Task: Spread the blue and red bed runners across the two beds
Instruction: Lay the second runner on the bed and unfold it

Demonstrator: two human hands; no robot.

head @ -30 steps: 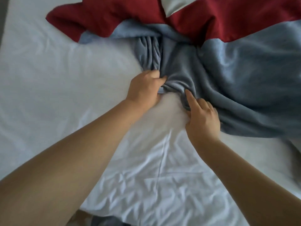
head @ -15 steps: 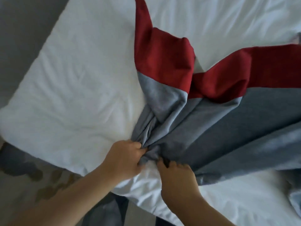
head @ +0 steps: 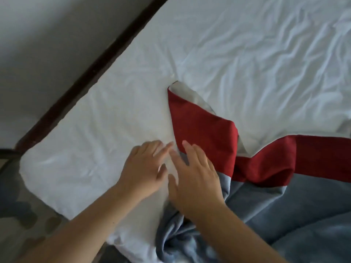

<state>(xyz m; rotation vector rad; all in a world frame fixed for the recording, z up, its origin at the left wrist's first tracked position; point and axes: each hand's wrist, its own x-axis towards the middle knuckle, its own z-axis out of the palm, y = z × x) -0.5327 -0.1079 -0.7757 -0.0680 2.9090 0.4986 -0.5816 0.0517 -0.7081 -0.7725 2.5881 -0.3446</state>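
A blue and red bed runner (head: 269,202) lies bunched on the white bed (head: 247,57), its red band (head: 201,128) folded up toward the middle and its blue part crumpled at the near edge. A pale underside shows at the folded tip. My left hand (head: 144,168) hovers flat over the white sheet just left of the runner, fingers spread, holding nothing. My right hand (head: 193,179) is spread over the runner's left edge where red meets blue, fingers apart; whether it touches the fabric is unclear.
A dark strip (head: 91,73) runs along the bed's far-left side with a pale wall (head: 47,35) beyond it. Patterned floor (head: 22,215) shows past the bed's near-left corner.
Both hands have let go of the bunched blue fabric and opened, moving up toward the red fold. The view has swung left, showing the bed's corner and the wall.
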